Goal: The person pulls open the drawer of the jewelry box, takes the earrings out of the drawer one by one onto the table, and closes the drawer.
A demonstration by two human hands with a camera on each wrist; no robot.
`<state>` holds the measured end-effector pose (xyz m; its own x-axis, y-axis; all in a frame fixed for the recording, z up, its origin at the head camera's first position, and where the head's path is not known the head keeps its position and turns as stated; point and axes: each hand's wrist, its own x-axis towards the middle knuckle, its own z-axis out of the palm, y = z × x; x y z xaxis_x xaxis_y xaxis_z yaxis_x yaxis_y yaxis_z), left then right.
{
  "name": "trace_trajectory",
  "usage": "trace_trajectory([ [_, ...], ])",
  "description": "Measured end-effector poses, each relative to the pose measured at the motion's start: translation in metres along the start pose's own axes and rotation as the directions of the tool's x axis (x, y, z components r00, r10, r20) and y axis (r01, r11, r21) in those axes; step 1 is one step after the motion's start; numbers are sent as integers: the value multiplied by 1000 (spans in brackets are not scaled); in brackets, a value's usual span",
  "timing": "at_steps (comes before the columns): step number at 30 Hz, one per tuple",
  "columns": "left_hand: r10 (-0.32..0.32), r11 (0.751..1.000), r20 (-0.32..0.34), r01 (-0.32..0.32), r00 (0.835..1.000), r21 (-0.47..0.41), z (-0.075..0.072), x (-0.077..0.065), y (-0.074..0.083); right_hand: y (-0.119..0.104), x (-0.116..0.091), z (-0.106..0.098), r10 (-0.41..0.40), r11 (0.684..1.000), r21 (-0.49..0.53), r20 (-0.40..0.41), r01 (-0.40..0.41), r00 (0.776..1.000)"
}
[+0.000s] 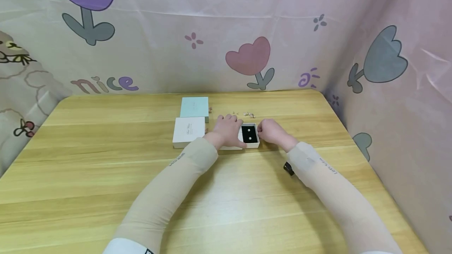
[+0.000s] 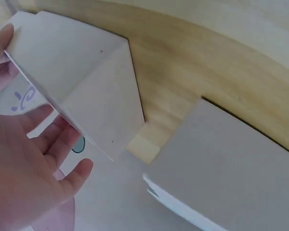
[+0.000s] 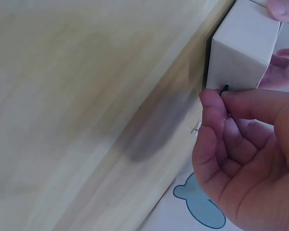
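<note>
A white jewelry box (image 1: 231, 148) with a sliding drawer (image 1: 252, 146) lies in front of me, the drawer partly pulled out to the right. Two pearl earrings (image 1: 250, 138) sit on the drawer's black insert (image 1: 245, 133). My left hand (image 1: 227, 130) grips the box sleeve (image 2: 82, 62) from above, thumb on the near side and fingers on the far side. At the drawer's right end, my right hand (image 1: 272, 131) pinches a small dark pull tab (image 3: 225, 88) between thumb and index finger, its other fingers curled; most of the tab is hidden by the fingertips.
Left of the hands lies a closed white box (image 1: 188, 131), with a light blue box (image 1: 194, 107) behind it. Several small pieces of jewelry (image 1: 248, 115) lie on the wooden table (image 1: 123, 160) beyond the drawer. A printed curtain (image 1: 159, 58) hangs behind the table.
</note>
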<state>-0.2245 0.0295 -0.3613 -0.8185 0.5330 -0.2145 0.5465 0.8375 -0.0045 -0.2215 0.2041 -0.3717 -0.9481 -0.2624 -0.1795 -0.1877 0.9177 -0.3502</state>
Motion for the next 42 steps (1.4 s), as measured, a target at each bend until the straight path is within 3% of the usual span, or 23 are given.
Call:
trace_trajectory([
  [4,8,1000,15,-8,1000,-19,-2,2,-2,0,0,-2,23,1000,-21,10,-23,1000],
  [8,14,999,27,-13,1000,-33,-3,3,-3,-3,-1,-7,46,998,-36,-103,-50,994],
  [12,16,999,16,-15,1000,-47,-3,4,-3,-9,0,-8,-50,997,-68,-202,37,978],
  [16,15,999,8,-15,1000,-44,-2,3,-4,-16,0,-3,-218,962,-205,-193,178,957],
  [19,15,999,16,-14,1000,-41,-2,2,-4,-19,1,2,-285,932,-284,-194,225,939],
  [25,16,999,11,-16,1000,-38,-2,1,-5,-20,2,6,-290,923,-321,-224,211,930],
  [32,15,1000,23,-15,1000,-21,0,2,-5,-22,5,6,-283,911,-358,-180,206,942],
  [37,10,1000,23,-9,1000,-20,0,2,-5,-22,6,3,-292,911,-346,-161,223,943],
  [39,9,1000,24,-9,1000,-24,-1,2,-5,-20,7,-2,-268,936,-275,-159,218,950],
  [42,5,1000,27,-5,1000,-19,-2,0,-5,-16,10,-19,-167,983,-102,-166,152,972],
])
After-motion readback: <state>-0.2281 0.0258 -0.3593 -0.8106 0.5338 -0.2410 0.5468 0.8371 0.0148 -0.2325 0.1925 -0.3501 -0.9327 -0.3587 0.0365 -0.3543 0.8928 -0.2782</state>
